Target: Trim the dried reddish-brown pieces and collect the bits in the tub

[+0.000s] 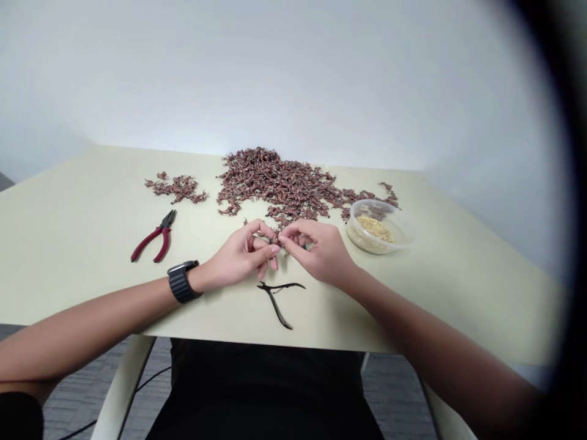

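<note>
My left hand (242, 253) and my right hand (316, 247) meet above the pale table (68, 238), fingertips pinched together on a small brown piece (276, 239) from the pile. A black watch sits on my left wrist. Behind my hands spreads a big heap of small reddish-brown pieces (279, 183). Black nippers (279, 297) lie on the table just in front of my hands.
Red-handled pliers (155, 236) lie to the left. A smaller cluster of brown pieces (177, 187) sits at the back left. A clear plastic tub (376, 227) with yellowish bits stands at the right. A white wall rises behind the table.
</note>
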Demonstrator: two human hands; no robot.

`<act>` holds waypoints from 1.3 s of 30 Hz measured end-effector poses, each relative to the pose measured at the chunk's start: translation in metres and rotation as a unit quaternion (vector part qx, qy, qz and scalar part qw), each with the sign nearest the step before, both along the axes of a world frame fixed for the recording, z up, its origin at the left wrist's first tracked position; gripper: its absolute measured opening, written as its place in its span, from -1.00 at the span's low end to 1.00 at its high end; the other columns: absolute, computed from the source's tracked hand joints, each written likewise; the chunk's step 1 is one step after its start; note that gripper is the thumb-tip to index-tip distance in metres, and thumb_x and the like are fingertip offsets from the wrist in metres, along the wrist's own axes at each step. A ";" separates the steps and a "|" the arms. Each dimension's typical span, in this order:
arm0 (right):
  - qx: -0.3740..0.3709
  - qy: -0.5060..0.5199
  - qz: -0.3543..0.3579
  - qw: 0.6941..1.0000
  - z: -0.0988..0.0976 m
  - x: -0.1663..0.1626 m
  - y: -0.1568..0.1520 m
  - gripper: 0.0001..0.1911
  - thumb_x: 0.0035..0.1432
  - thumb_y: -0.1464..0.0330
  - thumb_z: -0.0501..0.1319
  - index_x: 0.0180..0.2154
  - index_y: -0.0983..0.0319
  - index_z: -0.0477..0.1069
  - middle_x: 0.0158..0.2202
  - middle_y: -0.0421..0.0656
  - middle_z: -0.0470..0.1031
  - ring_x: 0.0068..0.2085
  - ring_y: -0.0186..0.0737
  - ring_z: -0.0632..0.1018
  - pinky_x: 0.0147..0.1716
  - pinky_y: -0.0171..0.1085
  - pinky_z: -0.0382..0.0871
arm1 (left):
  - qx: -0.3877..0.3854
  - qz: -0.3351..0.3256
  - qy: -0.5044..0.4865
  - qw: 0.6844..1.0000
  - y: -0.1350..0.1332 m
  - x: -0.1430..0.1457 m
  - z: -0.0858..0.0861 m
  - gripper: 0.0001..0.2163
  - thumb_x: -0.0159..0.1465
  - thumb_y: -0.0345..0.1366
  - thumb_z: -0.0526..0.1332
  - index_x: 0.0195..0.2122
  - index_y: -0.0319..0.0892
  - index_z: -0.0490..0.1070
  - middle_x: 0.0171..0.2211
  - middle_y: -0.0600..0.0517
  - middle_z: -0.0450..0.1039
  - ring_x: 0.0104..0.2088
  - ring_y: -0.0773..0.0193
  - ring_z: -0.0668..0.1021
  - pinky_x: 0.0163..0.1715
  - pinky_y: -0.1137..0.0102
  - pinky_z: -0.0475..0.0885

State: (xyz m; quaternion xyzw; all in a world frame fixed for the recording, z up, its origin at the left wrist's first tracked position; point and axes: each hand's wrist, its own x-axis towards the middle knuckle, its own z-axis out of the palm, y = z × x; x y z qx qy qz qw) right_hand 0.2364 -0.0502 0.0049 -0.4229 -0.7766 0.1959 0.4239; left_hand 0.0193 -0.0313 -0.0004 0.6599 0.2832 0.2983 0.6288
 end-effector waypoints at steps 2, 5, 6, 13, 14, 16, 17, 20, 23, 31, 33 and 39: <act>-0.127 0.078 -0.013 0.989 0.000 -0.005 -0.002 -0.86 0.28 0.29 0.29 -0.30 0.21 0.55 -0.38 -0.17 0.57 -0.46 -0.30 0.50 -0.47 -0.28 0.40 | 0.042 0.019 0.022 0.999 -0.003 0.000 0.000 -0.69 0.41 -0.08 0.27 -0.08 -0.11 0.18 -0.46 0.06 0.57 -0.61 0.40 0.46 -0.55 0.52 0.31; -0.289 0.188 0.004 0.938 -0.001 -0.007 -0.001 -0.76 0.20 0.18 0.37 -0.33 0.23 0.54 -0.39 -0.18 0.55 -0.52 -0.34 0.48 -0.53 -0.30 0.40 | 0.117 0.036 0.066 0.990 -0.004 -0.002 0.000 -0.72 0.41 -0.11 0.26 -0.07 -0.12 0.20 -0.47 0.09 0.53 -0.57 0.42 0.44 -0.55 0.55 0.26; -0.325 0.212 0.015 0.921 -0.001 -0.007 0.001 -0.73 0.15 0.16 0.41 -0.35 0.24 0.53 -0.41 -0.18 0.53 -0.54 -0.36 0.45 -0.55 -0.31 0.39 | 0.128 0.037 0.073 0.988 -0.004 -0.002 0.000 -0.73 0.41 -0.13 0.26 -0.07 -0.12 0.21 -0.48 0.09 0.52 -0.56 0.42 0.43 -0.55 0.55 0.25; -0.268 0.143 0.023 0.952 -0.003 0.000 0.005 -0.70 0.22 0.12 0.37 -0.26 0.23 0.52 -0.39 -0.18 0.54 -0.54 -0.34 0.50 -0.59 -0.34 0.32 | -0.001 -0.020 0.016 1.000 0.004 -0.003 0.002 -0.72 0.42 -0.09 0.25 -0.09 -0.13 0.20 -0.45 0.05 0.57 -0.63 0.42 0.42 -0.58 0.51 0.30; -0.222 0.114 0.020 0.968 -0.004 0.001 0.005 -0.74 0.25 0.14 0.35 -0.25 0.22 0.52 -0.36 -0.16 0.56 -0.50 -0.32 0.51 -0.57 -0.33 0.34 | -0.012 -0.030 0.012 0.999 0.005 -0.004 0.003 -0.72 0.42 -0.09 0.26 -0.10 -0.14 0.22 -0.45 0.04 0.58 -0.63 0.43 0.42 -0.58 0.51 0.30; -0.104 0.051 0.026 0.993 -0.005 0.004 0.006 -0.82 0.32 0.22 0.29 -0.25 0.20 0.53 -0.30 -0.14 0.57 -0.40 -0.28 0.52 -0.47 -0.30 0.39 | -0.030 -0.041 0.009 0.999 0.006 -0.004 0.006 -0.73 0.42 -0.10 0.26 -0.10 -0.17 0.25 -0.44 0.02 0.58 -0.64 0.45 0.41 -0.57 0.51 0.29; -0.042 0.019 0.035 0.998 -0.006 0.005 0.007 -0.84 0.35 0.26 0.26 -0.24 0.20 0.53 -0.29 -0.13 0.57 -0.35 -0.27 0.52 -0.41 -0.29 0.41 | -0.037 -0.045 0.009 0.998 0.006 -0.004 0.008 -0.73 0.42 -0.11 0.27 -0.10 -0.18 0.26 -0.45 0.02 0.58 -0.64 0.45 0.40 -0.57 0.51 0.29; 0.078 -0.048 0.055 0.994 -0.008 0.008 0.008 -0.86 0.38 0.34 0.21 -0.24 0.20 0.52 -0.30 -0.13 0.56 -0.33 -0.27 0.49 -0.28 -0.24 0.41 | -0.047 -0.048 0.009 0.998 0.004 -0.005 0.011 -0.73 0.41 -0.12 0.28 -0.11 -0.18 0.26 -0.48 0.04 0.57 -0.66 0.46 0.40 -0.57 0.50 0.28; 0.012 -0.012 0.025 1.000 -0.008 0.004 0.003 -0.86 0.36 0.30 0.24 -0.26 0.21 0.50 -0.33 -0.14 0.54 -0.41 -0.29 0.47 -0.37 -0.25 0.41 | -0.031 -0.044 0.010 0.999 0.003 -0.004 0.010 -0.72 0.41 -0.11 0.28 -0.11 -0.16 0.24 -0.47 0.04 0.57 -0.65 0.44 0.41 -0.57 0.49 0.31; -0.387 0.280 0.030 0.878 0.001 -0.011 -0.001 -0.65 0.07 0.13 0.48 -0.37 0.26 0.51 -0.45 -0.20 0.47 -0.48 -0.34 0.49 -0.44 -0.26 0.56 | 0.123 0.062 0.080 0.987 -0.002 0.000 0.000 -0.74 0.40 -0.15 0.28 -0.07 -0.12 0.23 -0.50 0.10 0.52 -0.61 0.45 0.39 -0.56 0.56 0.21; -0.422 0.294 0.043 0.857 0.001 -0.009 0.002 -0.64 0.03 0.13 0.51 -0.38 0.27 0.52 -0.44 -0.20 0.47 -0.46 -0.36 0.48 -0.40 -0.26 0.59 | 0.128 0.066 0.085 0.986 -0.002 0.001 0.000 -0.74 0.39 -0.16 0.29 -0.06 -0.12 0.23 -0.50 0.10 0.52 -0.60 0.44 0.40 -0.56 0.57 0.21; -0.356 0.231 0.044 0.904 -0.004 -0.002 0.005 -0.67 0.12 0.13 0.45 -0.29 0.26 0.52 -0.46 -0.20 0.48 -0.48 -0.32 0.50 -0.47 -0.27 0.56 | 0.017 0.008 0.037 0.999 0.002 -0.001 0.006 -0.71 0.40 -0.09 0.28 -0.08 -0.14 0.22 -0.47 0.06 0.56 -0.65 0.44 0.41 -0.61 0.54 0.27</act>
